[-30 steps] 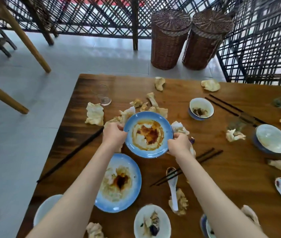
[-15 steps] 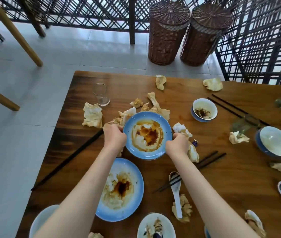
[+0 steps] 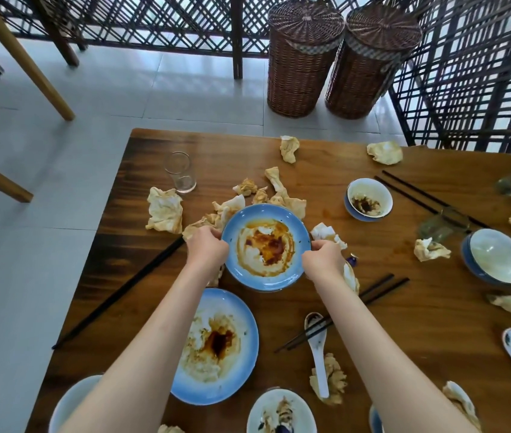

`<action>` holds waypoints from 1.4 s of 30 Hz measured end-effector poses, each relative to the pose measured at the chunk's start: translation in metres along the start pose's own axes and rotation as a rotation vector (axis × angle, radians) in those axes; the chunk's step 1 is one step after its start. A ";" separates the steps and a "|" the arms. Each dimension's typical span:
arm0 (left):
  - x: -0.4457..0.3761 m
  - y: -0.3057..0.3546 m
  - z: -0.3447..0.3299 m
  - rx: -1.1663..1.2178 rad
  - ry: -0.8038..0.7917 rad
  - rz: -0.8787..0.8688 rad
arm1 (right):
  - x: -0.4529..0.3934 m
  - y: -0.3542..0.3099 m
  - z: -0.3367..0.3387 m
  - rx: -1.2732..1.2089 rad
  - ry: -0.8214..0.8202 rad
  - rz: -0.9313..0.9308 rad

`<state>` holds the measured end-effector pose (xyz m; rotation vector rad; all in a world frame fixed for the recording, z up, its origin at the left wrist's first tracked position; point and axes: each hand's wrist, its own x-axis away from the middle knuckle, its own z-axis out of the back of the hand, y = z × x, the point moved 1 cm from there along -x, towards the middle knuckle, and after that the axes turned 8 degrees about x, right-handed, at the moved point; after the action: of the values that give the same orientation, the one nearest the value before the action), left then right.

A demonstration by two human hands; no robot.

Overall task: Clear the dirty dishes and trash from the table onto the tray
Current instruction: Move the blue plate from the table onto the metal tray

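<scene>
Pale grey tiled floor [image 3: 60, 170]. Two lidded wicker baskets [image 3: 341, 57] stand side by side beyond the wooden tabletop [image 3: 435, 307], against dark lattice screens [image 3: 473, 73]. Wooden chair legs [image 3: 26, 60] left of baskets.

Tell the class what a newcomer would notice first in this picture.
Two hands, left hand and right hand, grip a sauce-smeared blue plate by opposite rims at the centre. Crumpled napkins lie scattered across the wooden table, and a second dirty blue plate sits nearer the person.
</scene>
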<state>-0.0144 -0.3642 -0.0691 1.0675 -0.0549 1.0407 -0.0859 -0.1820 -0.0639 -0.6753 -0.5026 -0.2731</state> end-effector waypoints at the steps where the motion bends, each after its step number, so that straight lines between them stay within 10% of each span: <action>1: 0.000 0.000 -0.001 0.002 -0.006 0.003 | -0.001 0.000 0.000 -0.004 -0.024 -0.019; 42: 0.121 -0.119 0.083 -0.110 0.039 -0.036 | 0.150 0.064 -0.050 -0.019 -0.177 -0.013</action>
<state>0.1735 -0.3532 -0.0475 0.9455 -0.0603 1.0139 0.0844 -0.1788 -0.0520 -0.7187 -0.6749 -0.2318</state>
